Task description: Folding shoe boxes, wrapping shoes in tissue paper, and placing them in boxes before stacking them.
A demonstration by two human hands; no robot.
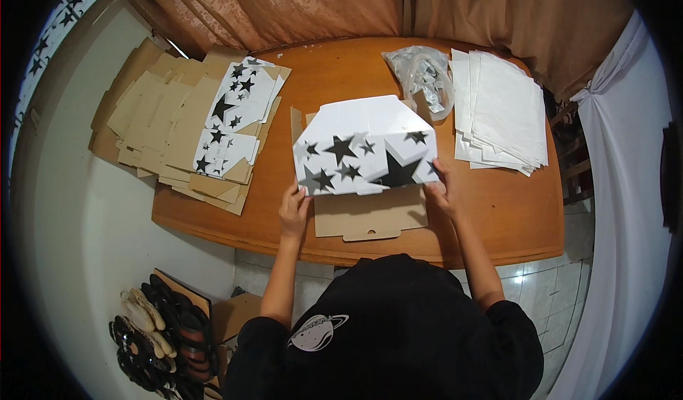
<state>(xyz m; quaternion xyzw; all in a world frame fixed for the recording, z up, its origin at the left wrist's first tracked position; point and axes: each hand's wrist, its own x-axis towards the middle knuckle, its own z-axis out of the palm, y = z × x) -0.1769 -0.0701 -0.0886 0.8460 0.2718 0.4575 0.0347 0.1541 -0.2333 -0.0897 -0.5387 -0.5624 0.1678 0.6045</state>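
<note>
Between my hands is a white cardboard piece (359,126) printed with black and grey stars, its upper part plain white with slanted corners. My left hand (293,209) grips its lower left corner, the thumb on the near edge. At the lower right corner, my right hand (444,189) has its fingers closed round the edge. Under the piece, partly hidden by it, lies a brown cardboard box blank (370,215) with a tabbed flap toward me.
On the left of the wooden table (334,69) lies a pile of flat brown cardboard blanks (160,115), with star-printed pieces (235,112) on top. At the back right are a clear plastic bag (427,80) and a stack of white sheets (498,108). Shoes (167,329) stand at lower left.
</note>
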